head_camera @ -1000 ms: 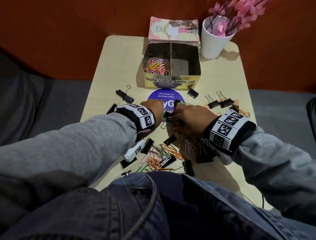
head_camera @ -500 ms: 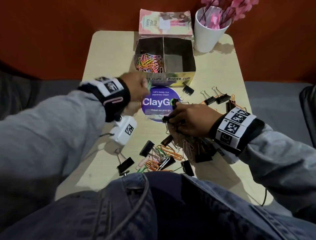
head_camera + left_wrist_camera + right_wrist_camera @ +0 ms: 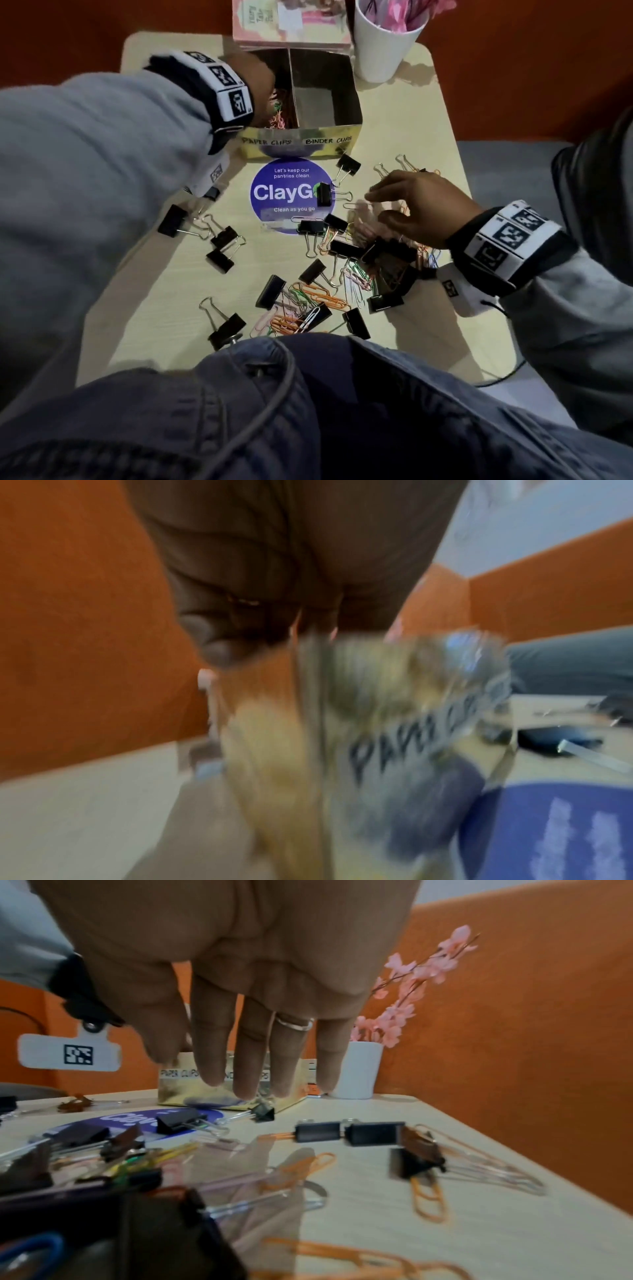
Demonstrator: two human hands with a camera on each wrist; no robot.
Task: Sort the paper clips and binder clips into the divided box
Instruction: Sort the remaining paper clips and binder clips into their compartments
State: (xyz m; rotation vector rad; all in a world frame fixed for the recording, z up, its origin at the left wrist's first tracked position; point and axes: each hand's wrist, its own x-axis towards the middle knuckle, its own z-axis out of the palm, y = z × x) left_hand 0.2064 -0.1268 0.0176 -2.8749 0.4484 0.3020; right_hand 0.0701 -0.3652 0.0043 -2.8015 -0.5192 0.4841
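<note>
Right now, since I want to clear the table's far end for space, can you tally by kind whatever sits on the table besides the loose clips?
Gold divided cardboard box: 1
White cup of pink flowers: 1
Pink printed book: 1
Round blue ClayGo sticker: 1
Total: 4

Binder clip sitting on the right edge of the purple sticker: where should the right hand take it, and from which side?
Probably best to take the binder clip by its wire handles, coming in from the right. The handles stick out past the purple sticker toward the open right hand, and they lie apart from the tangled pile nearer the person.
</note>
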